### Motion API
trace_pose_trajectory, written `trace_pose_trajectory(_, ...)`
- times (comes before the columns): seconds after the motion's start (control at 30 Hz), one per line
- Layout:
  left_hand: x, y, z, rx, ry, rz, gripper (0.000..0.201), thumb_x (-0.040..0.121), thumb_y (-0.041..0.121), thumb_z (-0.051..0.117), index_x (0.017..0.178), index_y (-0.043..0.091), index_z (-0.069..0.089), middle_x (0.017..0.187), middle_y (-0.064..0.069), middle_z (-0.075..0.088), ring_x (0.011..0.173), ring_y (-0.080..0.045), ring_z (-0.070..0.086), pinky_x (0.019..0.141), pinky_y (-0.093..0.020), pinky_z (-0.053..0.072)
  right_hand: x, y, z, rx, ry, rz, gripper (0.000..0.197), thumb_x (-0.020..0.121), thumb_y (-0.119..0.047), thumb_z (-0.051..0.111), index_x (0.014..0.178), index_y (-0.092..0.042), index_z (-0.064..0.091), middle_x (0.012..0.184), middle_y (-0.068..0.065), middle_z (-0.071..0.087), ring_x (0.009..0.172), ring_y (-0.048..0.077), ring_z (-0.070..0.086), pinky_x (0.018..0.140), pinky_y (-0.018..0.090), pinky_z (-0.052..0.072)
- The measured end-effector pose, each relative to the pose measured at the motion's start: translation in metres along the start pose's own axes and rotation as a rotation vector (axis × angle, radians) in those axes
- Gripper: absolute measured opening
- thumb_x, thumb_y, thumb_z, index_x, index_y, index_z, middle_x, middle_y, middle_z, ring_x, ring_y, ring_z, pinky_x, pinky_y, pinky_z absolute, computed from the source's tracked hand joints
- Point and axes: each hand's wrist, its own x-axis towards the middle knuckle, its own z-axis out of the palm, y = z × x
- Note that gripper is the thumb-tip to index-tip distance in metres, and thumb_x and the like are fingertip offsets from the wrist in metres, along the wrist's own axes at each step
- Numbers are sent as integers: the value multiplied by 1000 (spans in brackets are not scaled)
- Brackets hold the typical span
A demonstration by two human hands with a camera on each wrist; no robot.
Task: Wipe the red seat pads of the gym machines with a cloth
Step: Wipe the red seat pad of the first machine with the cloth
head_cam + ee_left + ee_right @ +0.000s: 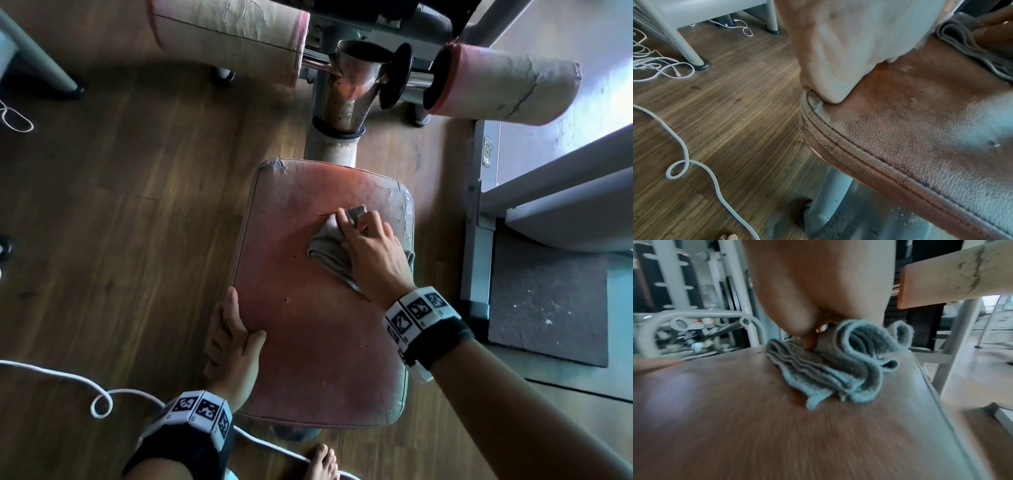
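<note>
A worn red seat pad (308,335) on a metal post fills the middle of the head view. A folded grey cloth (329,246) lies on its far right part, and my right hand (366,246) presses down on it with fingers curled into its folds. In the right wrist view the cloth (830,369) bunches under my fingers (809,340) on the pad (777,426). My left hand (236,335) grips the pad's left edge, thumb on top. The left wrist view shows that thumb (838,65) on the pad's piped rim (849,155).
Two worn roller pads (233,34) (503,82) flank a rusty metal post (346,92) beyond the seat. A grey machine frame (479,219) and black mat (548,308) stand to the right. A white cable (99,401) loops on the wooden floor at left. A bare foot (322,462) is below.
</note>
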Motion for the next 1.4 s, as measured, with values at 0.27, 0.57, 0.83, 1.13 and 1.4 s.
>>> trace_pose_trajectory(0.27,-3,7,-2,6,-3,-56,76,95,36,42,140,48,-18,160,5,-6,146,-20,4,114,-43,8,-11,-18,5,-16,-45,-92,57,96,-34,51,148,-33,29,121,4,41,98,26,46,80,43,47)
trace_pose_trajectory(0.57,-3,8,-3,21,-14,-81,79,97,29,45,144,47,-16,160,4,-4,144,-24,11,113,-45,14,-2,-36,9,13,-19,-44,55,96,-31,48,147,-33,29,130,8,40,103,30,45,82,45,44)
trace_pose_trajectory(0.83,-4,12,-3,20,-18,-82,77,97,30,43,143,47,-16,159,6,-6,145,-19,6,113,-42,11,-1,-31,11,7,30,69,57,97,-29,46,147,-43,24,136,4,35,111,31,41,90,48,42)
trace_pose_trajectory(1.13,-4,9,2,38,56,-95,76,70,57,28,135,53,-12,158,-3,12,143,-26,17,113,-42,15,-87,21,23,72,-34,43,52,97,-49,34,148,-44,27,158,4,18,147,36,11,112,57,29)
trace_pose_trajectory(1.4,-1,4,3,21,22,-119,76,91,43,43,143,51,-12,160,1,1,144,-27,12,113,-46,13,47,19,9,63,-50,156,58,99,-56,24,150,-47,-1,163,2,-7,145,43,-11,117,57,-3)
